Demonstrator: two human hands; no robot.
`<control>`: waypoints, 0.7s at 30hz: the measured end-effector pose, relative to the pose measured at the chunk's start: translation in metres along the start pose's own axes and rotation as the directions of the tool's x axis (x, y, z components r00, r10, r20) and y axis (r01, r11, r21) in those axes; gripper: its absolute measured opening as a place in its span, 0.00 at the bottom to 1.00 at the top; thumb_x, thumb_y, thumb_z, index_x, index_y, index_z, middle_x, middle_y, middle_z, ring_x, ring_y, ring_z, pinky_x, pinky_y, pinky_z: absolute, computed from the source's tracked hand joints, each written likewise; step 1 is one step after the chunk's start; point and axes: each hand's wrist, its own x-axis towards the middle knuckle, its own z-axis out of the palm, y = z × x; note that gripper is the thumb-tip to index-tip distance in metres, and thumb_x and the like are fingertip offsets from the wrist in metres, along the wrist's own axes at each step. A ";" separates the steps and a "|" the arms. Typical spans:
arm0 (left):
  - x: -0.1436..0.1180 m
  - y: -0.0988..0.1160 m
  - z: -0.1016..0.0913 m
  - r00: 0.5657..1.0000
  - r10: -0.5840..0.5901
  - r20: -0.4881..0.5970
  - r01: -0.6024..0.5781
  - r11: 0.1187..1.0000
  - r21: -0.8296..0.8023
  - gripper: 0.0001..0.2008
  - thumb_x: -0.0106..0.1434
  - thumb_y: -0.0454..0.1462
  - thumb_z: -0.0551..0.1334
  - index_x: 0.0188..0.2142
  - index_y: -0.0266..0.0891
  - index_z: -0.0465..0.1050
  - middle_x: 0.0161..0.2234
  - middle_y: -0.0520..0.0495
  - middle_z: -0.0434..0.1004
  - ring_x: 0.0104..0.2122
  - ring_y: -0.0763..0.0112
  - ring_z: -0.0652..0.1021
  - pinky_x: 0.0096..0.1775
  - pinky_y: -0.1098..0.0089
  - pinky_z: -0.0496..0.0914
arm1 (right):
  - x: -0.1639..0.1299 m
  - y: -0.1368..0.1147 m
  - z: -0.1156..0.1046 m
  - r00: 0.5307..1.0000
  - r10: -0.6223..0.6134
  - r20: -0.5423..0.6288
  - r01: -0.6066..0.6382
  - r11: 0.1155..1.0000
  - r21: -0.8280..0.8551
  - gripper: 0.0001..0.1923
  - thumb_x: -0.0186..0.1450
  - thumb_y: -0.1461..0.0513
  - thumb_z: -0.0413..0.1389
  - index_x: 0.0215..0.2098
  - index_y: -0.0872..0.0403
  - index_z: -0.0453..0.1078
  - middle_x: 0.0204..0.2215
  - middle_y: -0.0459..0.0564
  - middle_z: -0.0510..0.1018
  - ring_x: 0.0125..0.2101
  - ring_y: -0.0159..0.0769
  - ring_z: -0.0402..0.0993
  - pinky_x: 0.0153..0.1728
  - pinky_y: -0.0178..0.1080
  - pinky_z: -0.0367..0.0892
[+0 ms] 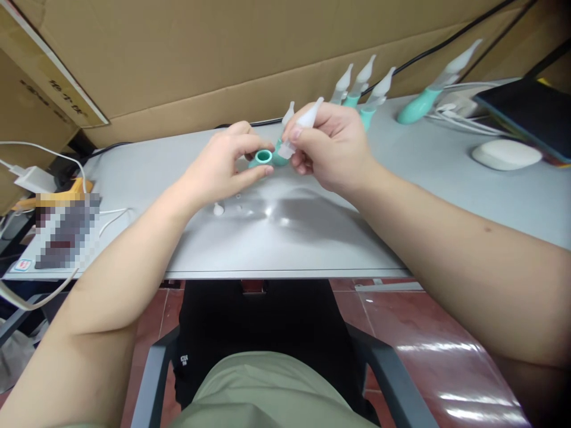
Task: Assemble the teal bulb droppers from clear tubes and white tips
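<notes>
My left hand (232, 157) is closed around a teal squeeze bulb (263, 157), whose round open mouth faces up. Between the thumb and fingers of my right hand (332, 142) is a white tapered nozzle (311, 114), tip up, with a clear collar at its lower end. The nozzle is beside the bulb and apart from it. Just behind my hands stands a teal bulb with its white nozzle fitted (288, 113), partly hidden by my right fingers. On the table below my left hand lie a small white stopper-like piece (218, 209) and a tiny ring (238, 196).
Several assembled bulb-and-nozzle pieces (377, 98) stand behind my right hand; another (419, 107) leans farther right. A white mouse (506, 154), cables and a dark flat object (530, 110) are at right. A charger (35, 178) and a pixelated item (69, 232) occupy the left. Cardboard (200, 53) walls the back.
</notes>
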 end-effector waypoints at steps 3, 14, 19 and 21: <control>0.003 -0.006 0.003 0.999 -0.048 0.020 0.047 0.998 0.028 0.14 0.74 0.34 0.75 0.56 0.41 0.96 0.52 0.39 0.94 0.52 0.54 0.89 0.60 0.55 0.84 | 0.000 0.001 0.000 1.000 -0.010 0.015 0.010 1.000 -0.018 0.24 0.70 0.45 0.81 0.37 0.45 0.74 0.31 0.46 0.77 0.29 0.37 0.69 0.31 0.48 0.67; 0.003 0.005 0.005 0.989 -0.134 0.063 0.111 0.952 0.286 0.16 0.80 0.38 0.70 0.62 0.44 0.92 0.59 0.38 0.98 0.65 0.39 0.91 0.77 0.35 0.74 | 0.005 0.020 -0.006 0.963 -0.089 0.255 0.083 0.996 0.035 0.21 0.73 0.50 0.83 0.39 0.48 0.79 0.30 0.45 0.80 0.26 0.33 0.68 0.26 0.43 0.63; -0.002 0.000 -0.002 0.994 -0.053 -0.097 0.071 0.979 0.190 0.26 0.78 0.35 0.66 0.71 0.49 0.90 0.71 0.40 0.94 0.72 0.44 0.88 0.81 0.41 0.76 | 0.004 0.019 -0.005 0.953 -0.136 0.270 0.123 0.990 0.067 0.26 0.73 0.43 0.86 0.40 0.48 0.82 0.28 0.44 0.78 0.25 0.33 0.69 0.25 0.42 0.65; -0.003 0.002 -0.002 0.992 -0.016 -0.126 0.030 0.994 0.106 0.21 0.77 0.38 0.68 0.65 0.48 0.91 0.64 0.42 0.96 0.66 0.48 0.91 0.78 0.45 0.81 | 0.004 0.020 -0.003 0.953 -0.156 0.259 0.136 0.986 0.092 0.29 0.71 0.38 0.86 0.41 0.48 0.83 0.27 0.44 0.79 0.24 0.33 0.68 0.24 0.42 0.65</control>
